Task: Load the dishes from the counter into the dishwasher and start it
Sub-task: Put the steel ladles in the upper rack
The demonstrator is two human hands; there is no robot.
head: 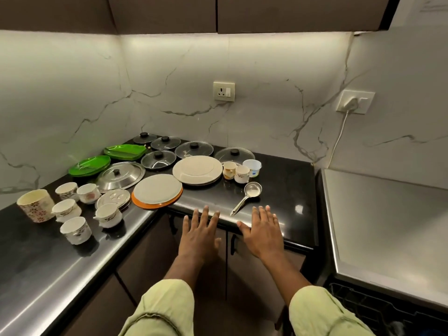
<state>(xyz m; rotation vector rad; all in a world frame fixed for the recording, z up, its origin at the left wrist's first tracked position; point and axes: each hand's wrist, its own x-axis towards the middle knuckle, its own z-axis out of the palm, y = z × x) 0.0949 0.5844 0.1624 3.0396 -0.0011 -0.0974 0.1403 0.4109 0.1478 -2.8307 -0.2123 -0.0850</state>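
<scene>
Both my hands hover flat, fingers straight, over the counter's front edge, holding nothing. My left hand (pixel 200 235) is just below the orange-rimmed plate (pixel 157 194). My right hand (pixel 263 230) is just below the steel ladle (pixel 247 196). A large white plate (pixel 197 169) lies behind them, with three small cups (pixel 242 173) to its right. Several white floral cups (pixel 75 230) and a patterned container (pixel 36 205) stand on the left. Steel lids (pixel 120 175), glass lids (pixel 194 149) and green plates (pixel 89 165) lie further back. The dishwasher (pixel 388 221) is at the right, its dark rack (pixel 378 309) showing below.
The black counter (pixel 286 190) forms an L against marble walls. Dark cabinet doors (pixel 213 277) are under it, dark cupboards above. A wall socket (pixel 224 90) sits at the back, and a plugged-in socket (pixel 354 103) with a white cable is on the right wall.
</scene>
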